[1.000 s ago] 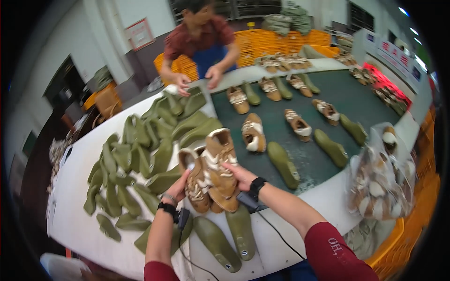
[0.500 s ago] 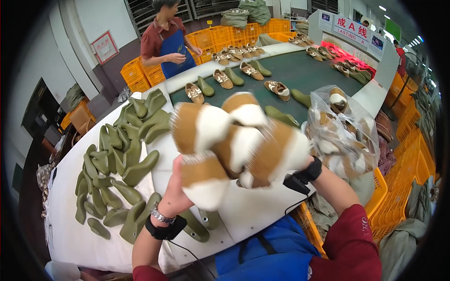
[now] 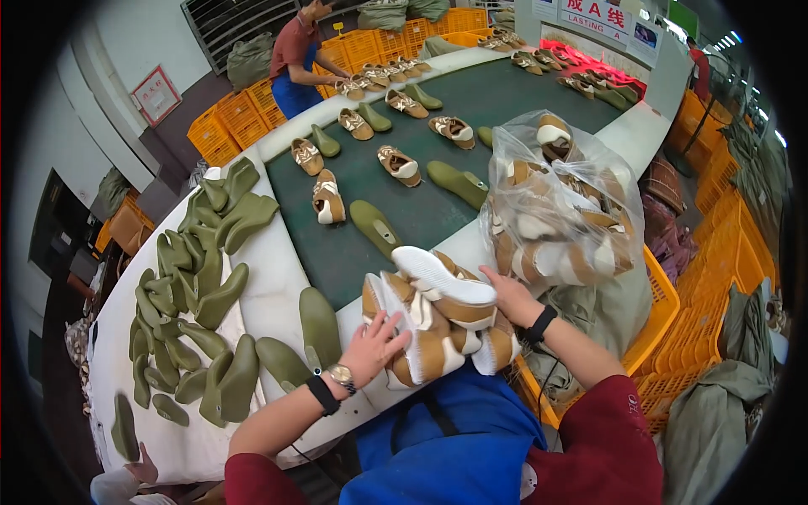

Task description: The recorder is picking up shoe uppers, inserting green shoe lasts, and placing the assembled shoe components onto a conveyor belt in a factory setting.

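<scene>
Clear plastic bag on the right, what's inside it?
Inside the clear plastic bag are brown-and-white shoes, heaped at various angles. The outer ones show; whatever lies deeper is covered by them, so the full number cannot be told.

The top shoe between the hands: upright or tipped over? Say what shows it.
Tipped over: the shoe shows its white underside, facing upward.

Garments: one dark red short-sleeved top (image 3: 263, 480), its right sleeve (image 3: 610, 450) marked with small pale lettering; one bright blue apron (image 3: 459, 463) with a dark strap (image 3: 441, 416). Left wrist: one metal-link watch (image 3: 341, 375) with a round gold-toned face, worn beside a black band (image 3: 321, 394). Right wrist: one similar black wristband (image 3: 542, 324), a thin dark cable (image 3: 541, 394) near it.
</scene>
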Demonstrator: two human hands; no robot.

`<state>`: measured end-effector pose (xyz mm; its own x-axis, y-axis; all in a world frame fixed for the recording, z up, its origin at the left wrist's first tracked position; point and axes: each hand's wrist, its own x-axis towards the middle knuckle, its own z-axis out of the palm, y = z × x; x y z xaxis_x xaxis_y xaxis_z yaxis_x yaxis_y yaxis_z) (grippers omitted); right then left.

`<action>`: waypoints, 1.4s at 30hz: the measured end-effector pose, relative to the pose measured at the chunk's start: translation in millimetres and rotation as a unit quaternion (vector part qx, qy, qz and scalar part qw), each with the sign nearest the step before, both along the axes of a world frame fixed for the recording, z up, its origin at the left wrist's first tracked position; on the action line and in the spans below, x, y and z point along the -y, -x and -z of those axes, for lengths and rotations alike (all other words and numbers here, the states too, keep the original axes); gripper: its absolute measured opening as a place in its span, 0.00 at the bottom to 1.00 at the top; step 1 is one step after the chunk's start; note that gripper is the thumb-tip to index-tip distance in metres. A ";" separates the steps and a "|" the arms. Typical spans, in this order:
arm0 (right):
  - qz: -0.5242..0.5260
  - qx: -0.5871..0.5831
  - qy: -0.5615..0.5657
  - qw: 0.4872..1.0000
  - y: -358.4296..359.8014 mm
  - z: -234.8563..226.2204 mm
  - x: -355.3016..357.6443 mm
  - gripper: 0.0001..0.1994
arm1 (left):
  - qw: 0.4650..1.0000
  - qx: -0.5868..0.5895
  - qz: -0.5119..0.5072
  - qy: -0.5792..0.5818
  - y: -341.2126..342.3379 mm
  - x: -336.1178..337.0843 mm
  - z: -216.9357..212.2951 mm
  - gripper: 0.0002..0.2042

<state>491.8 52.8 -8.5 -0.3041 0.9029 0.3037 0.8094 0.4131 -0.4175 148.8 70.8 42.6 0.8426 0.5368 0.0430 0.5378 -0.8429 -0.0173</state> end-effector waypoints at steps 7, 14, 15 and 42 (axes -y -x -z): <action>0.054 -0.079 0.031 0.995 -22.3 12.6 43.8 0.29 | 0.996 0.041 -0.076 0.024 -5.3 22.3 7.4 0.25; 0.112 -0.621 0.346 0.694 24.2 6.9 113.0 0.29 | 0.957 0.233 -0.147 0.091 3.6 39.9 -5.6 0.27; 0.090 -0.636 0.320 0.697 29.4 4.8 112.4 0.29 | 0.957 0.233 -0.145 0.094 2.9 40.6 -6.0 0.27; 0.083 -0.033 0.130 0.988 26.0 -54.5 18.1 0.25 | 0.853 0.396 -0.271 0.205 20.9 53.1 23.2 0.30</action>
